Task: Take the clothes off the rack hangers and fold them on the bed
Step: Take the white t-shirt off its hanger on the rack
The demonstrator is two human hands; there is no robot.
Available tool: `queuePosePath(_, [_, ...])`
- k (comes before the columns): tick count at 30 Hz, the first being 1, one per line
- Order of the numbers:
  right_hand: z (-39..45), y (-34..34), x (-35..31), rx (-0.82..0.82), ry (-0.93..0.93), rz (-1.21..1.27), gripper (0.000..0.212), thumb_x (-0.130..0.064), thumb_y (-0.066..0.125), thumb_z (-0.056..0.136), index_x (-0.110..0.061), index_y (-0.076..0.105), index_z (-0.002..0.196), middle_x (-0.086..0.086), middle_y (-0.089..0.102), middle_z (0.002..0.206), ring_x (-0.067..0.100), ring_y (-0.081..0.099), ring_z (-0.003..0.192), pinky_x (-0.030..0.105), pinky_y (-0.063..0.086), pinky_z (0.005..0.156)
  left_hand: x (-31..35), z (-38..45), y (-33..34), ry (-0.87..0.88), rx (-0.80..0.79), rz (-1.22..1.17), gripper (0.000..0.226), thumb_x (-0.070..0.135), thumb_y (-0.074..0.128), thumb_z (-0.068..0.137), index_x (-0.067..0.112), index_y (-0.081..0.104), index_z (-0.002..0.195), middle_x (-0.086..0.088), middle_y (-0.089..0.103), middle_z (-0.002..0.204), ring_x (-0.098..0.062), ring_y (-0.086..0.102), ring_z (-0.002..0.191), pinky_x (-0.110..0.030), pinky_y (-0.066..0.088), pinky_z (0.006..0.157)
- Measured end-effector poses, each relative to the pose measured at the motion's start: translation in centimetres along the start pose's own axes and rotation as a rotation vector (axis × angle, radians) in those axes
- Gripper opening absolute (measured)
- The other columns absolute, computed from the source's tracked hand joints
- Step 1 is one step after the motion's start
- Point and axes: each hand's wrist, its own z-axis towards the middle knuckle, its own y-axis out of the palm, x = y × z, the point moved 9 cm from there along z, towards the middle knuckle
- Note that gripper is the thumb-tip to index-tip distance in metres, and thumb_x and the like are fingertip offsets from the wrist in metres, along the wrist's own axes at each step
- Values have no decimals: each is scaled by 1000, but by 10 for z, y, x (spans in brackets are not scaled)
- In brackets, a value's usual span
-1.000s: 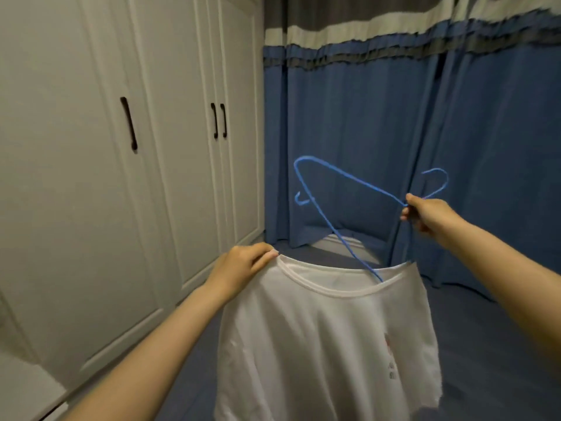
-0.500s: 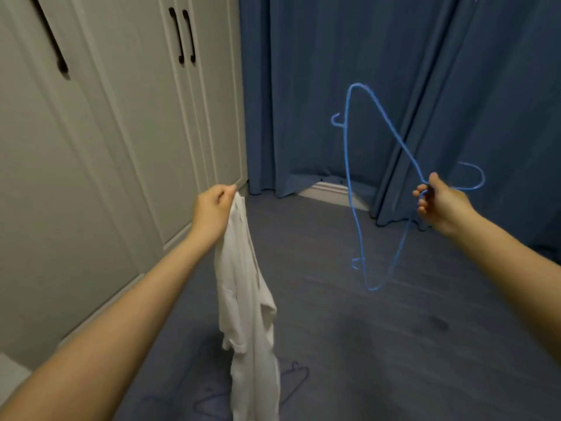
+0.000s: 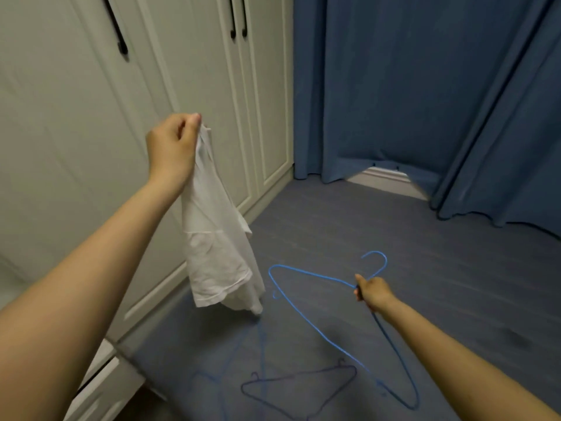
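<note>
Head view shows the step as dropping the blue hanger (image 3: pixel 331 302) beside the 2 hangers (image 3: pixel 299 387) already on the floor (image 3: pixel 425 238); lowering it gently should avoid tangling. Right hand (image 3: pixel 372 291) grips it just below the hook. Left hand (image 3: pixel 171 144) pinches the white shirt (image 3: pixel 217 238), which hangs free, well above the floor.

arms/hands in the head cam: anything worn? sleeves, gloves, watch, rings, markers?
Nothing worn that shows. The left hand and right hand are both bare: no gloves, no visible rings, no markers. Both forearms are bare right to the frame edge, with no sleeve cuff in view, and no watch or band on either wrist. Small rings would be hard to spot at this resolution.
</note>
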Motion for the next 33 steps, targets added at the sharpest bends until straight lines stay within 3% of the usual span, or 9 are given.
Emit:
queuePosePath(2, [-1,29,6,-122,125,227,41,-36,46,98,-4,56,75,11,61,60,18,58,45,27,46,45,-3,8,-6,8,13,12,28,21,49,96,10,50,71,-2,39,56,-2,36,52,-21,28,56])
queuePosePath(3, [-5,42,6,-211,182,296,37,-39,49,95,-3,56,96,17,62,84,24,63,62,31,50,47,-4,12,-7,17,15,19,28,22,49,96,10,49,71,3,38,55,-2,36,53,-15,28,54])
queuePosePath(5, [-11,53,8,-309,239,239,52,-36,54,94,-3,42,132,19,47,130,33,57,94,33,51,59,0,14,-9,40,20,14,26,22,49,95,11,51,71,6,38,54,0,38,53,-14,28,55])
queuePosePath(7, [-10,52,8,-280,231,151,58,-28,54,94,1,33,139,18,34,145,36,55,109,32,47,61,2,13,-7,54,23,-13,25,22,50,95,10,59,75,5,45,59,0,41,56,-21,30,59])
queuePosePath(12, [-8,51,-24,-301,103,104,47,-31,49,97,-2,42,134,17,39,144,32,60,104,38,47,80,19,-2,9,117,-32,-13,32,24,50,95,0,68,86,-10,63,80,-7,52,76,-25,35,67])
queuePosePath(17, [-30,17,-83,-335,-127,130,17,-29,48,97,-14,54,96,9,49,135,21,61,89,32,46,76,64,-8,21,189,-88,-18,32,23,50,95,-1,69,86,-17,69,86,-11,55,78,-23,34,67])
queuePosePath(22, [-77,-68,-139,-263,-377,199,32,-27,53,95,-13,52,124,3,55,126,17,60,97,26,48,72,163,-6,15,300,-140,-54,29,21,50,96,0,69,89,-7,67,85,-1,52,72,-8,34,67])
queuePosePath(28, [-174,-208,-180,-136,-736,324,26,-16,55,94,-16,56,120,4,61,123,15,61,97,21,46,72,329,-52,16,506,-225,-179,24,15,50,95,1,70,90,2,63,84,20,53,72,-2,36,71])
queuePosePath(33, [-239,-300,-142,-131,-909,33,47,2,58,85,-18,52,127,-3,54,130,11,49,119,22,42,92,443,-105,19,609,-228,-289,24,17,50,95,5,69,87,7,62,83,15,56,75,-5,38,73])
